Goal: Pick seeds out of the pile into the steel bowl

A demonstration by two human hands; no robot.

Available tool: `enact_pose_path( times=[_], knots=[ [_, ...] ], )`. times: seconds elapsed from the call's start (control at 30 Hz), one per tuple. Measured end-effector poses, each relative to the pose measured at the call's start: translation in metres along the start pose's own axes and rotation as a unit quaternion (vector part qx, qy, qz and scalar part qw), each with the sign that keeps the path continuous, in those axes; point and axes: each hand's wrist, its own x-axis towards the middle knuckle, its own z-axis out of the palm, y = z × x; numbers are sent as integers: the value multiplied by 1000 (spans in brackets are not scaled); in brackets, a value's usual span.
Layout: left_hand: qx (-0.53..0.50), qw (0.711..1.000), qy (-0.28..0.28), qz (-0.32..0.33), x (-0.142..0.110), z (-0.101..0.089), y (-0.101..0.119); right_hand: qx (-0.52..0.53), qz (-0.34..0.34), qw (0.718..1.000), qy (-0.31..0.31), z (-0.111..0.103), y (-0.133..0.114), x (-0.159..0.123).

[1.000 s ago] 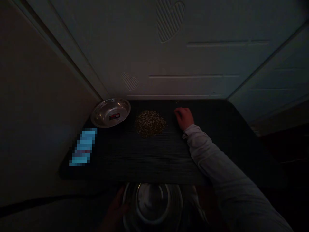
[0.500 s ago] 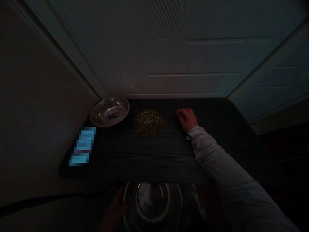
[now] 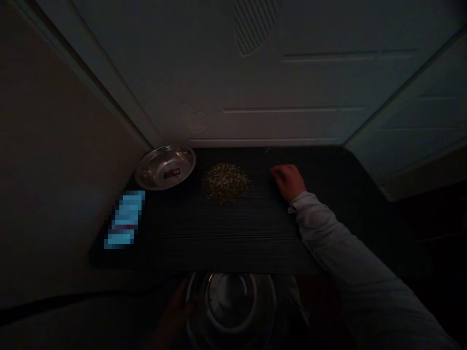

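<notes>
My left hand (image 3: 176, 307), dim at the bottom, grips the left rim of a shiny metal bowl (image 3: 268, 311) below the table's front edge. My right hand (image 3: 290, 182) is over the right half of the dark table, palm down, fingers curled together. Whatever may be between those fingertips is hidden. To its left, apart from it, lies a round heap of small mixed seeds or grains (image 3: 226, 183), pale and brownish; the exact kind is too dark to tell.
A shallow steel bowl (image 3: 151, 177) with a dark label inside is at the table's back left corner. In front of it glows a pixelated screen (image 3: 126, 218). A white panel with embossed hearts (image 3: 194, 118) rises behind the dark table (image 3: 219, 238); a wall (image 3: 54, 170) borders the left.
My right hand has moved slightly to the right, away from the heap. My left hand and the metal bowl it holds have stayed nearly in place.
</notes>
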Motion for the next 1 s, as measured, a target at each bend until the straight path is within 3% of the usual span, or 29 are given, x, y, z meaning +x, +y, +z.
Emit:
enact_pose_path(
  times=[0.17, 0.47, 0.57, 0.77, 1.0],
  knots=[
    [14, 999, -27, -16, 1, -4, 7, 0, -1, 1000, 3, -3, 0, -3],
    [23, 999, -7, -31, -2, 1, 8, -4, -2, 1000, -2, -6, -3, -7],
    [11, 1000, 10, -5, -8, 4, 13, -3, -4, 1000, -1, -7, -4, -8],
    [42, 999, 8, -8, -5, 0, 12, -10, -3, 1000, 3, -8, -3, -8],
    [42, 999, -28, -20, 1, -3, 6, -3, -13, 999, 49, -11, -5, -8]
  ],
)
